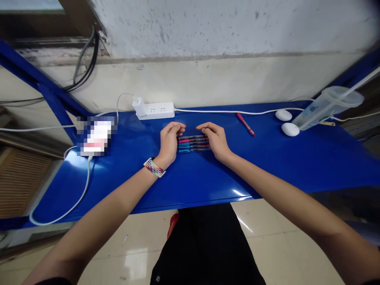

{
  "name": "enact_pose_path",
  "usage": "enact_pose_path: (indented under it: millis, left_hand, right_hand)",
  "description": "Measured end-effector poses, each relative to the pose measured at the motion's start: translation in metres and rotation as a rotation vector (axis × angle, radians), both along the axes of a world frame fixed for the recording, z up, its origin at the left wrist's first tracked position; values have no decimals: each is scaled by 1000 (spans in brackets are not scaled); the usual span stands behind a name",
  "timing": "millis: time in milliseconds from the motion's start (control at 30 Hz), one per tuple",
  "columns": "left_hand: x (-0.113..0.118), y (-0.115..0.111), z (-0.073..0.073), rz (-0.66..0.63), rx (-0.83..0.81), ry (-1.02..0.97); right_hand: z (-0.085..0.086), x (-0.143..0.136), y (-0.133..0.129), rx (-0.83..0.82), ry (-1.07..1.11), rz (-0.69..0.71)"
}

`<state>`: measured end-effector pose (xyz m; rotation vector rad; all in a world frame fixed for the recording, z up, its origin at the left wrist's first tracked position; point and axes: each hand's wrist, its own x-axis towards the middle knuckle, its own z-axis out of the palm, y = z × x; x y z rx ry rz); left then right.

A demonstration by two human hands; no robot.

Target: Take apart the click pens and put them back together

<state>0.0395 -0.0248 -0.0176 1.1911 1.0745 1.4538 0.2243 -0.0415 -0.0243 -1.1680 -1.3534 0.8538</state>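
Several pens (192, 145) lie side by side in a flat row on the blue table, with blue and pink grips toward the left. My left hand (170, 143) is cupped around their left ends, its fingers curled and a colourful band on the wrist. At the right ends, my right hand (217, 140) curves inward the same way, covering the pen tips. The row sits between my two palms. Fingertips of both hands point toward each other above the pens, with a gap between them. A red pen (246, 125) rests apart, to the right of my right hand.
A white power strip (157, 111) with a plugged-in charger stands against the wall. A pixelated device (97, 136) with a white cable is at the left. Two white rounded objects (290, 129) and a tilted clear plastic container (325, 107) are at the right. The table's front edge (196, 206) is near me.
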Motion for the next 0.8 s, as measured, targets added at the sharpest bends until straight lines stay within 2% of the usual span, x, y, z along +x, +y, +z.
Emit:
enact_pose_path:
  millis: [267, 467, 800]
  left_hand:
    - [1, -13, 6, 0, -52, -106]
    - [-1, -30, 5, -17, -39, -47]
    - [-9, -30, -3, -59, 49, 23]
  right_hand:
    - [7, -2, -14, -27, 40, -6]
    - [10, -2, -32, -58, 48, 11]
    - [7, 4, -36, 42, -44, 6]
